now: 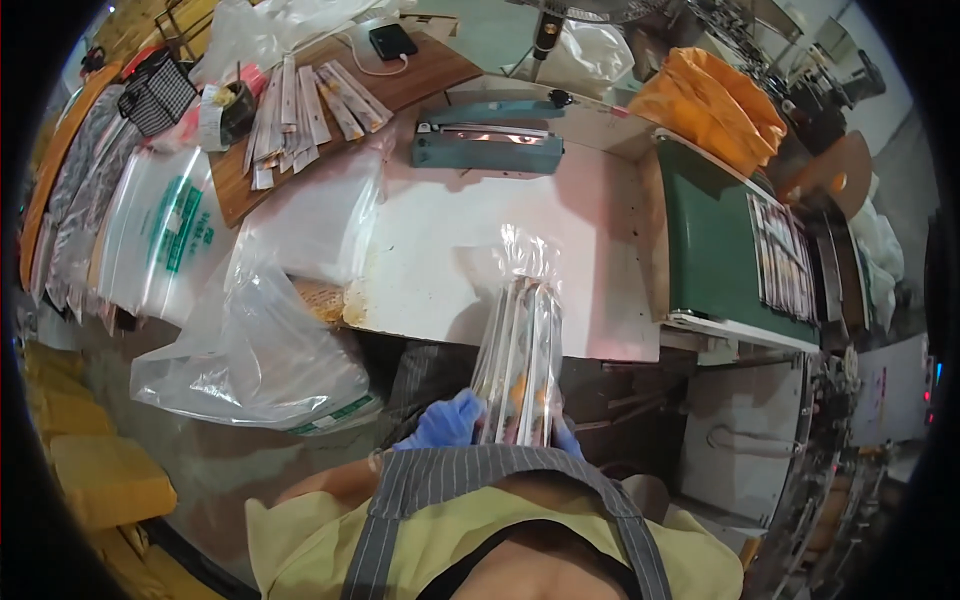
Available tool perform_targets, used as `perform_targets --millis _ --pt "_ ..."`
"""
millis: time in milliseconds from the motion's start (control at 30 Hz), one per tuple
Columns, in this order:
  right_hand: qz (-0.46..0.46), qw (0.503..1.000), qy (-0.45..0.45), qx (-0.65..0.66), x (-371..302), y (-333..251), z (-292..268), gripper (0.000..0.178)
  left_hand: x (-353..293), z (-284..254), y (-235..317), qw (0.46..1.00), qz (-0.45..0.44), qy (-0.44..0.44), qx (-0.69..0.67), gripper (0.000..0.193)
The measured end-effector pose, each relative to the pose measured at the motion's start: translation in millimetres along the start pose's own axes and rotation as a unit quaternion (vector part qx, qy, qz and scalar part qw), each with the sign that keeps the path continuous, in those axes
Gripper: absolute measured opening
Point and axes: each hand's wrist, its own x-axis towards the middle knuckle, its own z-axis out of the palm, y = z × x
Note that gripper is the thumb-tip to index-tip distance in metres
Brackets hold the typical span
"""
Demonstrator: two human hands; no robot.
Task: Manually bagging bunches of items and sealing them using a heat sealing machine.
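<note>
Between my two blue-gloved hands stands a clear plastic bag [518,350] filled with several long, slim printed packets. My left hand [442,420] is closed around its lower left side. On the lower right, my right hand [566,438] presses against the bag; most of that hand is hidden behind the bag and the apron. The bag's loose, crinkled upper end reaches over the white worktop [430,260]. Beyond it, at the back of the worktop, sits a blue-green bar-type heat sealer [487,152], apart from the bag.
Loose slim packets [290,120] and a phone [393,41] on a cable lie on a brown board [440,65]. Stacked clear bags [320,225] cover the left side. A large plastic sack [250,360] hangs below. More packets [782,255] rest on the green surface [700,230] at right.
</note>
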Motion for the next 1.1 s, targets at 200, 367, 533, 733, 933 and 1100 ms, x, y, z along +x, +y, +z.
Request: perform_targets --millis 200,367,533,733,933,1100 --pt "-0.469 0.587 -0.023 -0.659 -2 -89 39 0.036 101 -136 26 0.939 0.205 0.211 0.176 0.025" --pt "-0.577 0.441 -0.054 -0.686 1 -231 128 0.004 197 -240 34 0.981 0.039 0.172 -0.081 0.010" --pt "-0.574 0.457 -0.049 -0.677 42 -256 123 0.001 225 -254 6 0.968 0.208 0.014 -0.137 0.007" --pt "-0.654 0.296 0.195 -0.668 29 -226 167 0.019 217 -226 32 0.964 0.250 0.090 0.029 0.026" --pt "-0.690 0.373 -0.043 -0.619 86 -225 161 0.014 216 -143 -1 0.907 0.229 0.212 -0.282 0.083" --pt "-0.605 0.556 -0.039 -0.569 181 -287 162 0.010 263 -99 -31 0.879 -0.021 0.119 -0.462 0.070"
